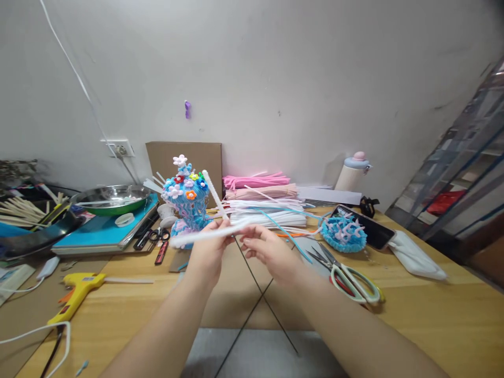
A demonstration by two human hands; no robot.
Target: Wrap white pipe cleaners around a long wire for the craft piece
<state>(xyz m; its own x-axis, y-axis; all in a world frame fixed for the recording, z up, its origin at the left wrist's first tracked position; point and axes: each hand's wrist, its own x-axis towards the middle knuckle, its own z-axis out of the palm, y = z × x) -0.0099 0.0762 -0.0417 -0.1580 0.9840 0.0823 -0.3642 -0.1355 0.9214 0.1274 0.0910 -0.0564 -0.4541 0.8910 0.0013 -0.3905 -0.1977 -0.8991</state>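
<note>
My left hand (210, 249) is closed on a white pipe cleaner (214, 193) that sticks up from its fingers; another white length (200, 237), blurred, runs across in front of it. At the right end of that length is my right hand (263, 249), its thumb and fingers curled close together. Below both hands, two thin dark rods (252, 310) cross over the brown board (224, 294). Behind my left hand stands a blue fuzzy piece (187, 191) covered in small coloured flowers.
Pink and white pipe cleaner bundles (268, 215) lie at the back. Scissors (352, 278), a blue fuzzy disc (344, 233), a phone (366, 226) and a bottle (350, 176) are on the right. A yellow glue gun (79, 294) and a metal pan (114, 198) are on the left.
</note>
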